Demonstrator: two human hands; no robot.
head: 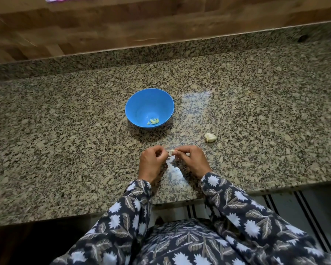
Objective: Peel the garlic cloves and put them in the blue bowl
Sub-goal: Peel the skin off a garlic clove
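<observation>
A speckled brown-and-grey granite countertop (65, 131) runs below a wood-panelled wall (103, 25). Left of centre on it stands the round blue plastic bowl (135, 100), with a few yellowish peeled garlic cloves (153, 121) lying against its near wall. Nearer the person, the left hand (151, 163) has its fingers curled in and pinches one end of a pale, partly skinned garlic clove (171, 152), held just above the stone. The right hand (191, 159) pinches the other end with curled fingertips. Further right, well apart from the bowl, lies a white unpeeled chunk of garlic (211, 137).

The likely trouble is the clove slipping: it is small and pinched only at its ends, so a hard tug on the skin could flick it onto the counter or over the near edge. Bits of skin might also ride into the bowl.
</observation>
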